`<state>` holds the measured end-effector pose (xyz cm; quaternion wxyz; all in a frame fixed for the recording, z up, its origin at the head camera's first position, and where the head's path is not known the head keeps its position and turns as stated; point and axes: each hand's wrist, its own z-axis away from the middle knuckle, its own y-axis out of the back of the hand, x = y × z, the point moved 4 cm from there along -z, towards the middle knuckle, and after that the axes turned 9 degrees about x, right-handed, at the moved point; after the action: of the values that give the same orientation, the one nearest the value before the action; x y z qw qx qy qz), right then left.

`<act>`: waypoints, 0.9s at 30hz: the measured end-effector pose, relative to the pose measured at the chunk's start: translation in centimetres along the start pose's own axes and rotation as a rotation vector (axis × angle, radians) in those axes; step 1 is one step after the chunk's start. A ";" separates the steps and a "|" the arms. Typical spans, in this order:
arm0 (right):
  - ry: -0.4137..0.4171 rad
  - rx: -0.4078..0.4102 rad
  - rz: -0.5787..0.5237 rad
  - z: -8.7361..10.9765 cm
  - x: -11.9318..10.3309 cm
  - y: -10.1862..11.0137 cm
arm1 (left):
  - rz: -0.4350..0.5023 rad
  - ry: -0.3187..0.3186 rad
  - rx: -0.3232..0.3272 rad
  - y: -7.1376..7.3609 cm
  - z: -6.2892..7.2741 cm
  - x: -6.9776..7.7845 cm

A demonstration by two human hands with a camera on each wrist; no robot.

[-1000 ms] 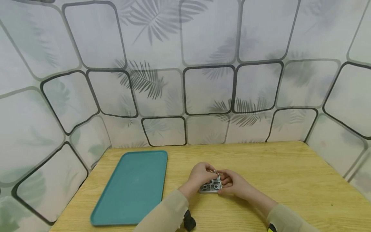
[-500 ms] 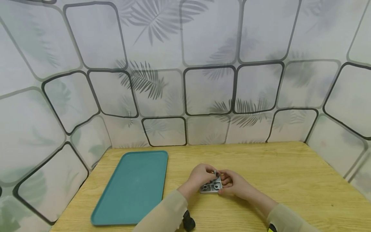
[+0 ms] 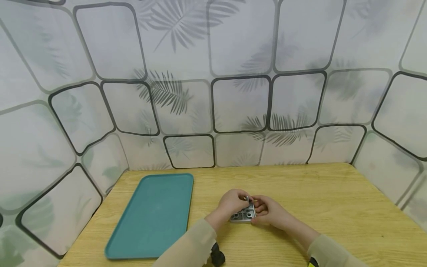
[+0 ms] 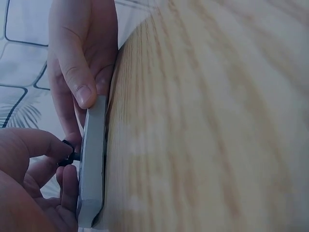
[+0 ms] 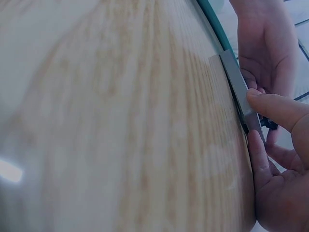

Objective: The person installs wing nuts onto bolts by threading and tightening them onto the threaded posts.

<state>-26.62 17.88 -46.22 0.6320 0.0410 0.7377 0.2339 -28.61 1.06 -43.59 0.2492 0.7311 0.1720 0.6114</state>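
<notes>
A square silver metal plate [image 3: 243,216] with round raised sockets lies on the table between my two hands. My left hand [image 3: 232,202] reaches over its far left part. In the left wrist view, that hand's thumb and finger pinch a small black screw [image 4: 67,153], whose thin stem meets the plate's face. My right hand [image 3: 271,213] grips the plate's right side, thumb at the near corner and fingers at the far one. In the right wrist view, the right thumb presses on the plate's edge [image 5: 237,82], and the left hand is partly hidden behind the plate.
A teal tray [image 3: 151,218] lies flat to the left of my left forearm. The wooden table [image 3: 327,200] runs back to a patterned fabric wall [image 3: 240,104]. A black device [image 3: 217,254] hangs at my left wrist.
The fingers of my left hand have shifted very slightly at the screw. The right hand, plate and tray stay in place.
</notes>
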 end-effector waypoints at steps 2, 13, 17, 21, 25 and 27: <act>0.000 -0.001 0.001 0.0 0.0 0.0 | 0.015 0.006 -0.006 0.0 0.0 -0.1; 0.030 0.012 0.010 0.1 -0.2 0.2 | 0.107 0.063 0.034 0.4 0.0 -0.6; 0.020 0.017 0.014 0.1 -0.2 0.1 | 0.082 0.058 0.067 0.6 0.1 -0.5; 0.011 0.016 0.014 0.2 -0.2 0.1 | 0.057 0.063 0.085 0.5 0.1 -0.4; 0.011 0.012 0.015 0.3 -0.3 0.1 | 0.057 0.070 0.084 0.5 0.1 -0.5; 0.010 0.009 0.016 0.3 -0.3 0.1 | 0.056 0.065 0.082 0.5 0.1 -0.5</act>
<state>-26.29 17.98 -45.91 0.6263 0.0484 0.7415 0.2358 -28.60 0.37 -43.72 0.1960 0.7250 0.1841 0.6341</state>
